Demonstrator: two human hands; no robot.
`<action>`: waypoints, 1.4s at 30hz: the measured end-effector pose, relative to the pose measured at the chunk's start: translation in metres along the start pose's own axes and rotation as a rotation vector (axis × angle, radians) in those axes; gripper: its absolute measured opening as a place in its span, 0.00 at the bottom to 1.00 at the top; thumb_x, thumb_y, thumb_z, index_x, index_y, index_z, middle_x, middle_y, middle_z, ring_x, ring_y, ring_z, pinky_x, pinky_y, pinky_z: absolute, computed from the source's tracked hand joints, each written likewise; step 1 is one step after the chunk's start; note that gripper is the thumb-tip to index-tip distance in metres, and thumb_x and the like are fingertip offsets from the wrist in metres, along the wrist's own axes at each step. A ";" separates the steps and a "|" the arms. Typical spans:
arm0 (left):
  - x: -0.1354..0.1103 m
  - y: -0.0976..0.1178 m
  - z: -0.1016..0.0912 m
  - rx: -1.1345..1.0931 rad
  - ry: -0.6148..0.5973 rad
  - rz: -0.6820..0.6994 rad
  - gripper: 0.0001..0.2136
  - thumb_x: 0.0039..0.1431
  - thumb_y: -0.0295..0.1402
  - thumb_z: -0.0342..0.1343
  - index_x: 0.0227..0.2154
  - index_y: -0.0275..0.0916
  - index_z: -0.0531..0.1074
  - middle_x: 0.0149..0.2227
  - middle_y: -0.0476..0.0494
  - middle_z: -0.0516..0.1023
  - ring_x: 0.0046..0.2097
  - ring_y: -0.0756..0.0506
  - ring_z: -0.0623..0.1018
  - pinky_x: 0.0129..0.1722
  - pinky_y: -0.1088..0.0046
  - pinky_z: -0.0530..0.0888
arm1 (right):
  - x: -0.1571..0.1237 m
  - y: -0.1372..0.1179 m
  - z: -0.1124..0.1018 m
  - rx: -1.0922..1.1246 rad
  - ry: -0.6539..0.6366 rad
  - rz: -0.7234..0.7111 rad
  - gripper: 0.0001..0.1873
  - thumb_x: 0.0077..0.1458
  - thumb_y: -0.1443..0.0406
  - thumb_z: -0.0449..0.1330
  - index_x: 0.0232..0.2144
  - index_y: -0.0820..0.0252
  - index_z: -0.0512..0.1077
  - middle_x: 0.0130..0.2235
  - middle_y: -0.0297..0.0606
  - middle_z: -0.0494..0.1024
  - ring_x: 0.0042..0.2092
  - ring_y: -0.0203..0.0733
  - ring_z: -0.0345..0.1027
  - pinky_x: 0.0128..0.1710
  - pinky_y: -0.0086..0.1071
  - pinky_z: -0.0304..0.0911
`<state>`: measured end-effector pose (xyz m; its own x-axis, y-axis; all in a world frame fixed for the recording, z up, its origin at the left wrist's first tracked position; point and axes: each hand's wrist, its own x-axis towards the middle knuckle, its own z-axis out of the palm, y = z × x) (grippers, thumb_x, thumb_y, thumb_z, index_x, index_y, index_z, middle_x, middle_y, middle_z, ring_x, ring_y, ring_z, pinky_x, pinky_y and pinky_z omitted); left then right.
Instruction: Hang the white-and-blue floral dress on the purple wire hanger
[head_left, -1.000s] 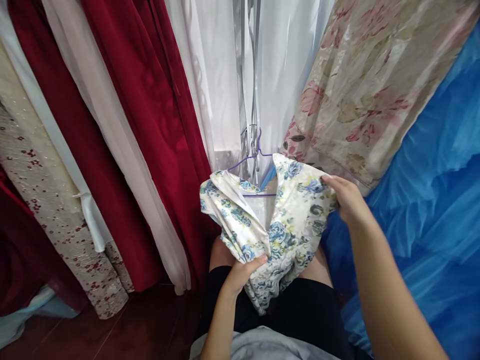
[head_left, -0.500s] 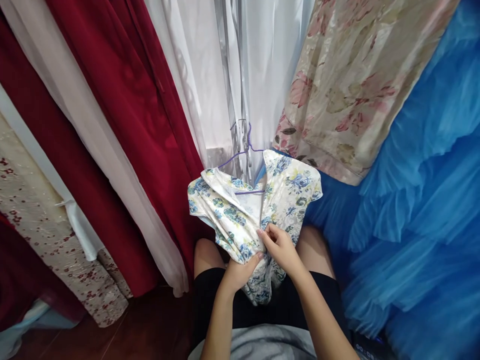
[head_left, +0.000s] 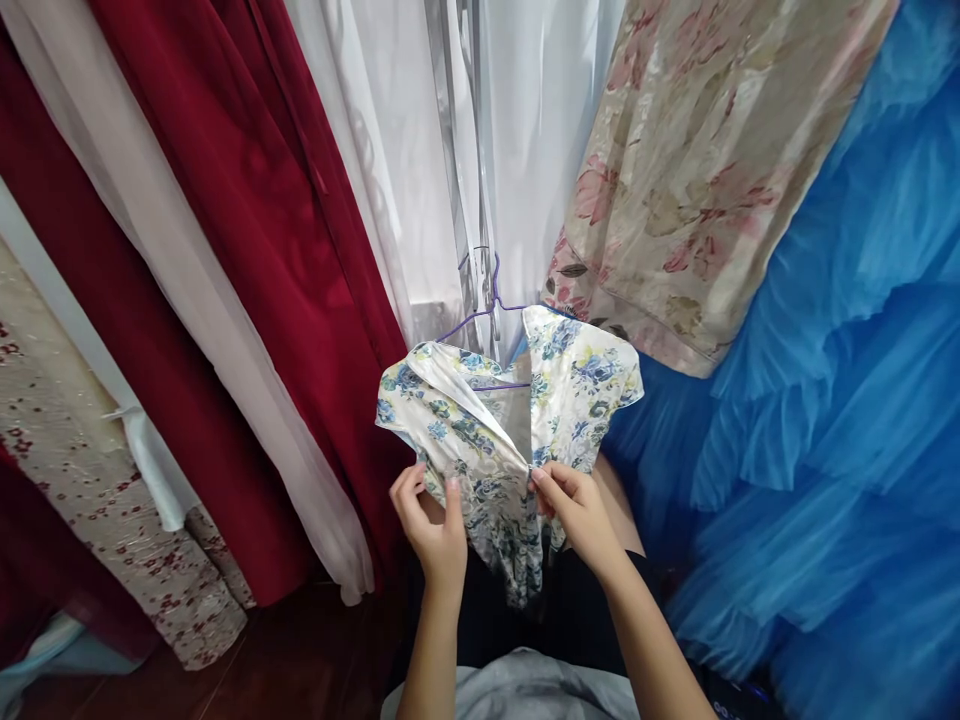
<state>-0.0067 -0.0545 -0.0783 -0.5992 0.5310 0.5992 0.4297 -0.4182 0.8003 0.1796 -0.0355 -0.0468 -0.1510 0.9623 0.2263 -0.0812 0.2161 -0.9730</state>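
Note:
A white floral blouse (head_left: 487, 430) with blue and yellow-green flowers hangs on a purple wire hanger (head_left: 495, 300) in front of my lap. Its neckline forms a V, and the lower part is gathered in folds. My right hand (head_left: 574, 505) pinches the front edge at the bottom of the V between thumb and fingers. Beside the blouse's left side, my left hand (head_left: 431, 520) has thumb and curled fingers apart, with the thumb near or touching the fabric. The blouse's lower end falls between my thighs.
Long red fabric (head_left: 247, 250) and a floral-embroidered cloth (head_left: 112, 530) hang to the left. White fabric (head_left: 517, 130) hangs behind the hanger. On the right are a beige garment with pink flowers (head_left: 675, 200) and ruffled blue tulle (head_left: 840, 450). Dark tiled floor (head_left: 292, 660) shows at lower left.
My left hand has let go of the blouse's front and moved left and up to its side. My right hand keeps its pinch and has shifted slightly right; the front lies flatter.

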 end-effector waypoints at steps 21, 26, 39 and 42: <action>0.000 0.058 0.038 0.655 -1.243 0.583 0.14 0.53 0.21 0.51 0.41 0.38 0.73 0.40 0.37 0.80 0.41 0.38 0.79 0.41 0.64 0.73 | 0.150 -0.124 0.001 0.444 0.051 0.066 0.04 0.44 0.69 0.63 0.22 0.67 0.75 0.13 0.27 0.60 0.16 0.26 0.44 0.14 0.26 0.35; 0.065 0.060 0.040 0.417 -1.135 0.444 0.06 0.64 0.32 0.54 0.40 0.41 0.75 0.36 0.45 0.81 0.38 0.44 0.80 0.40 0.70 0.73 | 0.136 -0.123 0.009 0.301 0.048 -0.023 0.08 0.44 0.63 0.64 0.25 0.66 0.76 0.15 0.31 0.67 0.17 0.30 0.55 0.17 0.25 0.46; 0.174 0.121 0.092 -0.123 -0.420 0.494 0.08 0.67 0.33 0.54 0.33 0.38 0.75 0.30 0.48 0.76 0.33 0.49 0.74 0.35 0.74 0.68 | 0.128 -0.078 -0.006 0.089 0.120 -0.120 0.10 0.40 0.60 0.65 0.17 0.62 0.74 0.11 0.26 0.59 0.16 0.30 0.47 0.18 0.30 0.41; 0.205 0.084 0.071 -0.360 -0.142 0.221 0.06 0.63 0.33 0.59 0.31 0.37 0.74 0.29 0.49 0.74 0.34 0.50 0.75 0.37 0.77 0.69 | 0.116 -0.060 -0.008 0.115 0.095 -0.100 0.11 0.41 0.60 0.65 0.17 0.62 0.75 0.11 0.26 0.58 0.16 0.30 0.46 0.18 0.30 0.41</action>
<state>-0.0456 0.0715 0.1141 -0.4099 0.4854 0.7723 0.2595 -0.7496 0.6089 0.1752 0.0648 0.0380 -0.0429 0.9494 0.3110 -0.2039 0.2965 -0.9330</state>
